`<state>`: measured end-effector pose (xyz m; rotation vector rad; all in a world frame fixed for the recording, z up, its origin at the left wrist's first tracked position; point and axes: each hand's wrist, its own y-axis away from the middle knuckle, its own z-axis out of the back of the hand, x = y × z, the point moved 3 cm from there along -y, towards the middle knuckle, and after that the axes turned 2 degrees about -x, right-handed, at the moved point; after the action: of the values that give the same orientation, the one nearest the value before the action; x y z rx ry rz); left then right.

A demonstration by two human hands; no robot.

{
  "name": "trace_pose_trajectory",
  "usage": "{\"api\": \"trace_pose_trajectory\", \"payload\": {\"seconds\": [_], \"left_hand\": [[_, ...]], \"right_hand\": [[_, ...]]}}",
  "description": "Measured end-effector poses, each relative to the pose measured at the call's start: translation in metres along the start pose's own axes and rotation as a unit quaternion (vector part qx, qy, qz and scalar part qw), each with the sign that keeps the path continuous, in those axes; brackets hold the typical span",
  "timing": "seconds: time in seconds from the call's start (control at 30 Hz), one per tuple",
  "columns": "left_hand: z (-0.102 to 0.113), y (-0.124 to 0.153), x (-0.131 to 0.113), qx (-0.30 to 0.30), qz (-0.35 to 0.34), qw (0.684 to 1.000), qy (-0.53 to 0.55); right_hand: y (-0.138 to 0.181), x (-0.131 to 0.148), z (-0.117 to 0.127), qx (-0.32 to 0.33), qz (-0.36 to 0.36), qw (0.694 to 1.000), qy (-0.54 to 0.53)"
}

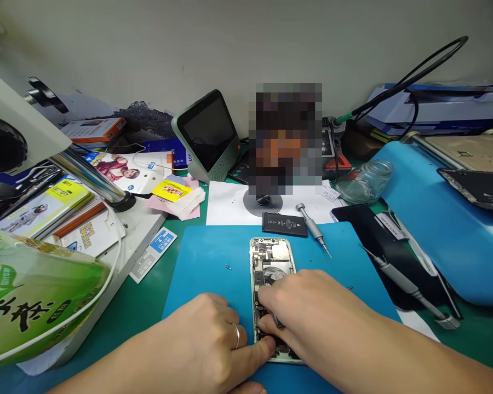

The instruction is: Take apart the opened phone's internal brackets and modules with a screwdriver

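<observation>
An opened phone [258, 268] lies on the blue mat with its inner parts showing. My left hand [217, 342], a ring on one finger, is closed at the phone's lower left edge, one digit pressing onto its lower end. Over the phone's middle and lower right, my right hand [299, 306] is closed around a thin dark tool [277, 320]; its kind is mostly hidden by the fingers. A black phone battery [285, 224] sits just beyond the phone, beside a grey screwdriver [313, 227]. Small metal bits [228, 267] lie left of the phone.
The blue mat [205, 246] covers the middle of a green table. At right are a second screwdriver [411, 284], a black screen panel [357, 224], a glass jar [365, 180] and a blue machine [443, 235]. A green bag [45, 301] and a stand [94, 175] are at left.
</observation>
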<state>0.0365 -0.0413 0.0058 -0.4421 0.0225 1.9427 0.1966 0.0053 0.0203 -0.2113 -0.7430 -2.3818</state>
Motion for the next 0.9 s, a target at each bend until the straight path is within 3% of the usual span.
{"api": "trace_pose_trajectory", "payload": {"seconds": [0.23,0.9], "left_hand": [[0.0022,-0.0011,-0.0013,0.004,0.001,1.000,0.003],[0.0019,-0.0013,-0.0009,0.004,0.003,1.000,-0.002]], "right_hand": [[0.0003,-0.0011,-0.0003,0.001,-0.028,1.000,-0.009],[0.0035,-0.0011,0.0046,-0.049,0.023,0.998,-0.021]]}}
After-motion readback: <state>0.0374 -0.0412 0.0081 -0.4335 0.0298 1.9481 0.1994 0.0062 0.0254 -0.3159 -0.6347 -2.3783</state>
